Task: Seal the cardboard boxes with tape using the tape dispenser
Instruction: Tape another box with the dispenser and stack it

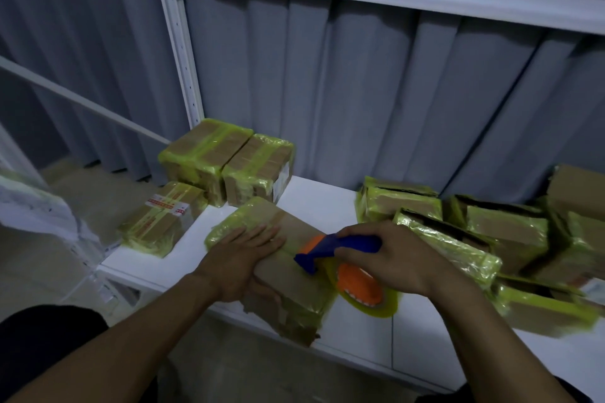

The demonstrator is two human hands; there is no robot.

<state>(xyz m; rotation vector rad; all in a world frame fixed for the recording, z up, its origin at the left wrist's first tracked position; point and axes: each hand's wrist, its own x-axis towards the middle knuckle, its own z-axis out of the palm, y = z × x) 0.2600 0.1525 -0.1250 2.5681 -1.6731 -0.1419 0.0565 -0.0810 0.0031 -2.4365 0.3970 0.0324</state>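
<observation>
Right grip [389, 258]: closed around blue tape dispenser [340, 247] handle. Left grip [242, 255]: open, flat on box [288, 275]. Taped boxes [226, 163] at 11 o'clock on tabletop [327, 196].

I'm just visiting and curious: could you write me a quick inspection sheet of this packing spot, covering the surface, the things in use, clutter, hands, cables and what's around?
Surface: white shelf top, boxes at both ends.
Job's things: cardboard box under work, near end torn; blue and orange tape dispenser on it.
Clutter: three taped boxes at left; heap of boxes at right, some open.
Hands: left hand flat on the box; right hand gripping the dispenser handle.
Cables: nothing seen.
Surroundings: grey curtain, white shelf frame.
</observation>
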